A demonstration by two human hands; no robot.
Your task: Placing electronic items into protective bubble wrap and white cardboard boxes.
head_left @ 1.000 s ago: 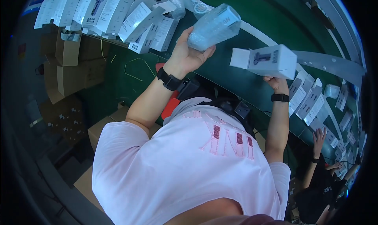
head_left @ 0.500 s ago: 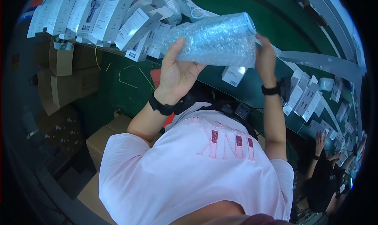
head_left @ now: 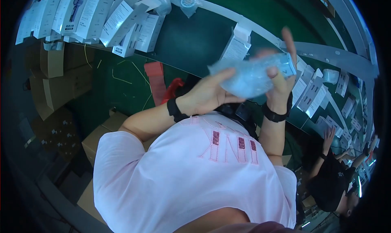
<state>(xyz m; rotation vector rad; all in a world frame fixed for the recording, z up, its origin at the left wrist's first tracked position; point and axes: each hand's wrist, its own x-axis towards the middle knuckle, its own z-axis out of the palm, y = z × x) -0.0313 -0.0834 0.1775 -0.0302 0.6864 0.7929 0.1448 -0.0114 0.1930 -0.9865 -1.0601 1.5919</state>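
Observation:
A light-blue object in bubble wrap (head_left: 250, 79) is held level over the near edge of the green table (head_left: 183, 39). My left hand (head_left: 209, 92) grips its left end, thumb on top and fingers beneath. Around the right end closes my right hand (head_left: 281, 84), thumb across the wrap and one finger pointing up; it is partly blurred. A blue round end (head_left: 289, 64) of the object shows at the right. What the object is, the wrap hides. Just behind it a white carton (head_left: 236, 45) stands on the table with its top flap raised.
White cartons (head_left: 87, 17) stand in a row at the left, beside bubble-wrapped pieces (head_left: 187, 3). More cartons (head_left: 313, 96) lie to the right. A grey metal rail (head_left: 330, 60) curves at the back right. Brown boxes (head_left: 71, 84) are below left. A co-worker (head_left: 332, 180) works far right.
The wrapped object has come down and right, nearer to me. My right hand has moved from beside its right end to around it. The bubble wrap is now gathered closer about it.

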